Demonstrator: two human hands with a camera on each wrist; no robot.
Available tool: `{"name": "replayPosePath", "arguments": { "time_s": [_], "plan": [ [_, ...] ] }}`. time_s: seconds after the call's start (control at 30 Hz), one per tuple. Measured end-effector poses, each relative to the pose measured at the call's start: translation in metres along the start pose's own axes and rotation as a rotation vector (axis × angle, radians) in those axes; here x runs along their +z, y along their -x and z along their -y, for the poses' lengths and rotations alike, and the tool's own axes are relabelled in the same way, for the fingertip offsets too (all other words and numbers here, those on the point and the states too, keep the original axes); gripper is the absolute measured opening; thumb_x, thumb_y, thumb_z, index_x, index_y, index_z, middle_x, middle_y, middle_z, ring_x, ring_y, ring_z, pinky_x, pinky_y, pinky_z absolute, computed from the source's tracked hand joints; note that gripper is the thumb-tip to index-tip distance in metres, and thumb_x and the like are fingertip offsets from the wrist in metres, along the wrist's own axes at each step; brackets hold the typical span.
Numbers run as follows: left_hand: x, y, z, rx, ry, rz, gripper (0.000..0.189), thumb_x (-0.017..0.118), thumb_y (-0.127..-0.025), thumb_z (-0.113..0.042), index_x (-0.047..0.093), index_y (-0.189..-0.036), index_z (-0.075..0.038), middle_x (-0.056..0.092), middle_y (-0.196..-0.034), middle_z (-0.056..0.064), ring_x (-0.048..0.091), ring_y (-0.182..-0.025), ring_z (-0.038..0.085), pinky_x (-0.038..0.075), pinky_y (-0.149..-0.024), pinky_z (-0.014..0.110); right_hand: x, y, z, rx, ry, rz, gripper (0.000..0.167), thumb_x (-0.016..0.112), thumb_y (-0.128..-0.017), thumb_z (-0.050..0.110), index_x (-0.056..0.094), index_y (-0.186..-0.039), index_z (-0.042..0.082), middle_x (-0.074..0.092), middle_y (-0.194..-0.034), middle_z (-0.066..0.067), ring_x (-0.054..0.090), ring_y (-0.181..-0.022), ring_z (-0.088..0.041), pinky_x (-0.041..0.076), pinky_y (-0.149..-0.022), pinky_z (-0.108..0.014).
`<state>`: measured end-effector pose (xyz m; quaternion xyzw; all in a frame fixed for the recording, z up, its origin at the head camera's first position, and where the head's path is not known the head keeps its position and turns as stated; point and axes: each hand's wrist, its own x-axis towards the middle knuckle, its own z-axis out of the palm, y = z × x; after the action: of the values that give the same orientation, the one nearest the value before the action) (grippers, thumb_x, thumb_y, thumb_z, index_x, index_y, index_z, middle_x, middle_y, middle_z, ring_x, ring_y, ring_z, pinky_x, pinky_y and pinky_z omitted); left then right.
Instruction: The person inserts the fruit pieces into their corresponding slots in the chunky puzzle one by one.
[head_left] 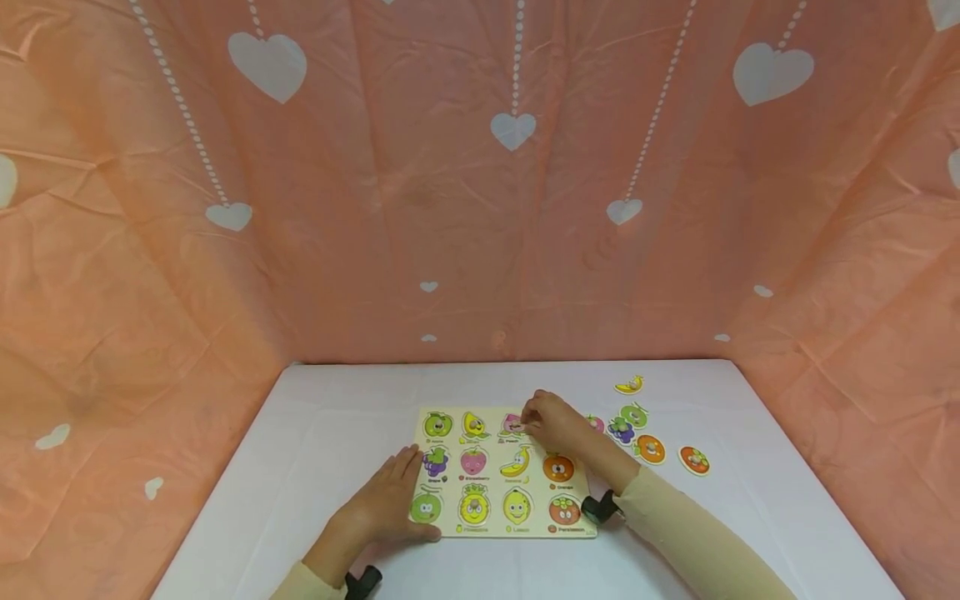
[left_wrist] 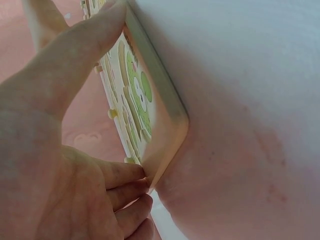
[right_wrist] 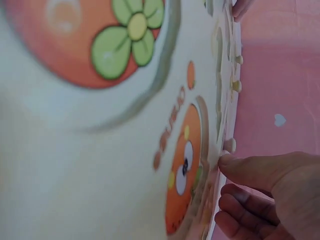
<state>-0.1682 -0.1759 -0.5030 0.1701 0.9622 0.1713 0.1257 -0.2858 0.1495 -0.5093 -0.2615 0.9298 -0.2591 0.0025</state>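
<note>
A pale fruit puzzle board (head_left: pixel 495 492) lies on the white table, printed with rows of smiling fruits. My left hand (head_left: pixel 386 498) holds its near left corner, thumb at the near edge and fingertips at the left edge. In the left wrist view, the fingers (left_wrist: pixel 131 192) bend against the board's side. My right hand (head_left: pixel 558 423) is over the top row, its curled fingers at the peach piece (head_left: pixel 512 425). In the right wrist view, the thumb (right_wrist: pixel 245 169) meets the board beside a small peg (right_wrist: pixel 230 145). The hand hides the top right spot.
Loose pieces lie right of the board: a banana (head_left: pixel 629 385), a green melon (head_left: pixel 634 414), grapes (head_left: pixel 620 430), an orange (head_left: pixel 650 449), a red persimmon (head_left: pixel 694 460) and a partly hidden pink piece (head_left: pixel 595 423). A pink cloth with hearts (head_left: pixel 450 250) surrounds the table.
</note>
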Motion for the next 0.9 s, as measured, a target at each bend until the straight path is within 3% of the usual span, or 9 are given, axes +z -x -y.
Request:
{"name": "replayPosePath", "arguments": {
  "time_s": [0.33, 0.5, 0.7, 0.9],
  "plan": [
    [0.000, 0.002, 0.000, 0.000, -0.004, 0.000, 0.128, 0.095, -0.074, -0.056, 0.032, -0.162, 0.012, 0.026, -0.172, 0.030, 0.025, -0.161, 0.043, 0.025, -0.134, 0.054, -0.020, 0.018, -0.005, 0.129, -0.086, 0.002, 0.005, 0.075, -0.101, 0.011, 0.077, -0.105, 0.009, 0.063, -0.101, 0.003, 0.062, -0.099, -0.016, 0.059, -0.098, -0.043],
    [0.000, 0.002, 0.000, 0.006, -0.008, -0.005, 0.128, 0.095, -0.074, -0.056, 0.032, -0.161, 0.013, 0.027, -0.172, 0.030, 0.025, -0.161, 0.043, 0.024, -0.134, 0.054, -0.028, 0.027, -0.009, 0.163, -0.090, -0.025, 0.007, 0.077, -0.099, 0.011, 0.078, -0.105, 0.009, 0.063, -0.100, 0.003, 0.059, -0.094, -0.017, 0.059, -0.091, -0.041],
    [-0.001, 0.002, 0.000, 0.014, -0.014, -0.010, 0.127, 0.094, -0.075, -0.057, 0.032, -0.161, 0.014, 0.025, -0.172, 0.031, 0.024, -0.162, 0.043, 0.024, -0.134, 0.054, -0.038, 0.046, -0.012, 0.131, -0.091, -0.087, 0.009, 0.079, -0.097, 0.008, 0.078, -0.106, 0.006, 0.065, -0.099, 0.002, 0.061, -0.094, -0.020, 0.059, -0.085, -0.039],
    [0.000, 0.002, -0.001, 0.019, -0.018, -0.014, 0.127, 0.094, -0.075, -0.056, 0.032, -0.161, 0.014, 0.027, -0.171, 0.031, 0.025, -0.161, 0.044, 0.024, -0.134, 0.054, -0.045, 0.062, -0.018, 0.104, -0.071, -0.134, 0.012, 0.081, -0.095, 0.006, 0.077, -0.106, 0.005, 0.067, -0.100, -0.002, 0.064, -0.093, -0.022, 0.061, -0.086, -0.040]
  ]
}}
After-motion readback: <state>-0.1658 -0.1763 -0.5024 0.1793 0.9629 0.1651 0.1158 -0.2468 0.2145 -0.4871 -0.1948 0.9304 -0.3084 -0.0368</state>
